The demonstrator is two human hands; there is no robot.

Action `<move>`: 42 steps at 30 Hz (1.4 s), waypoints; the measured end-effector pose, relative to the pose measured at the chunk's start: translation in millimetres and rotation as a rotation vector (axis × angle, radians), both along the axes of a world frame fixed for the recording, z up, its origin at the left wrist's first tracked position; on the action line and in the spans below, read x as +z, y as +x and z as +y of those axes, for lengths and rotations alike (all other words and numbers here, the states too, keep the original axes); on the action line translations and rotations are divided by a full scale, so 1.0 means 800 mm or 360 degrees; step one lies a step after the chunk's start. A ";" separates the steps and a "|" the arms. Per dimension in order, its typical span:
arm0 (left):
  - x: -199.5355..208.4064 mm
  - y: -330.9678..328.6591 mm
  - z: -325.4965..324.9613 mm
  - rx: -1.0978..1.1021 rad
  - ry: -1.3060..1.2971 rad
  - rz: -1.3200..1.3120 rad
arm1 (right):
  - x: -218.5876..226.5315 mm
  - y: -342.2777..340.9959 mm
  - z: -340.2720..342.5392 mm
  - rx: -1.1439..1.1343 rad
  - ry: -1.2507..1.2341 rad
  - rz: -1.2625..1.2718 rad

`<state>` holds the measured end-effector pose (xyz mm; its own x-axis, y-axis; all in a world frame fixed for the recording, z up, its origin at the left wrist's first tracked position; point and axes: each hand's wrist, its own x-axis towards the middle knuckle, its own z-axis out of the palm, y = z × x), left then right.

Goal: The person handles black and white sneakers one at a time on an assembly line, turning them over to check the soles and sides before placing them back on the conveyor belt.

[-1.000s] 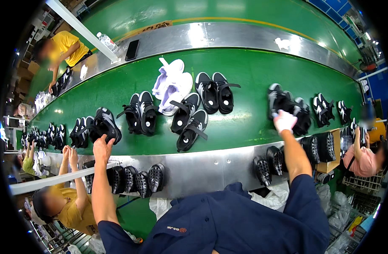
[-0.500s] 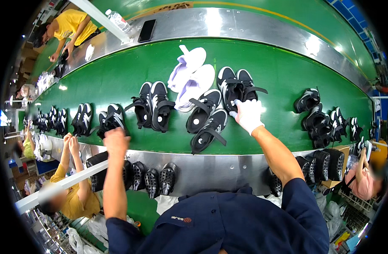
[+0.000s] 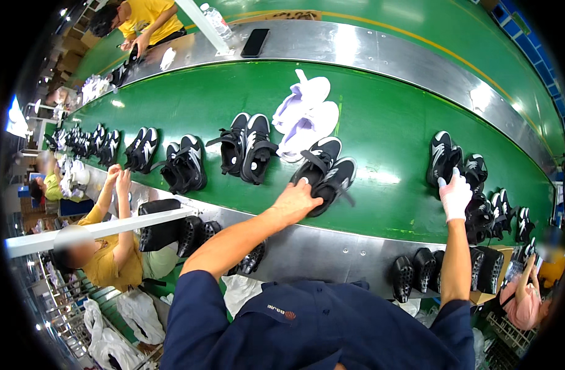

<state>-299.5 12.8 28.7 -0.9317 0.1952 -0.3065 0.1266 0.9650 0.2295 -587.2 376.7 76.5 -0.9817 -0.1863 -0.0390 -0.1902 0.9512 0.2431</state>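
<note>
A green belt [image 3: 387, 129] runs between a near metal ledge [image 3: 319, 246] and a far ledge [image 3: 406, 55]. On the belt, a white pair [image 3: 312, 123] lies just beyond the middle black pair [image 3: 340, 172]; the right black pair [image 3: 440, 148] stands well apart. The bare left hand [image 3: 295, 202] bends its fingers over the middle black pair's heels; the gloved right hand [image 3: 455, 196] has fingertips at the right black pair's heels. Whether either grips, I cannot tell. A phone [image 3: 256, 42] lies on the far ledge.
</note>
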 end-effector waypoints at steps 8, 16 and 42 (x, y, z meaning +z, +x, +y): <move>-0.016 -0.147 0.192 0.0406 0.0360 0.0434 | 0.077 0.156 -0.111 0.0530 -0.1644 -0.0310; 0.099 0.018 -0.033 0.0907 -0.0464 0.0303 | 0.057 0.176 -0.063 0.0104 -0.1719 -0.0673; -0.010 0.086 -0.176 0.1271 -0.0336 0.0033 | -0.021 0.169 -0.543 0.1000 -0.0875 -0.0752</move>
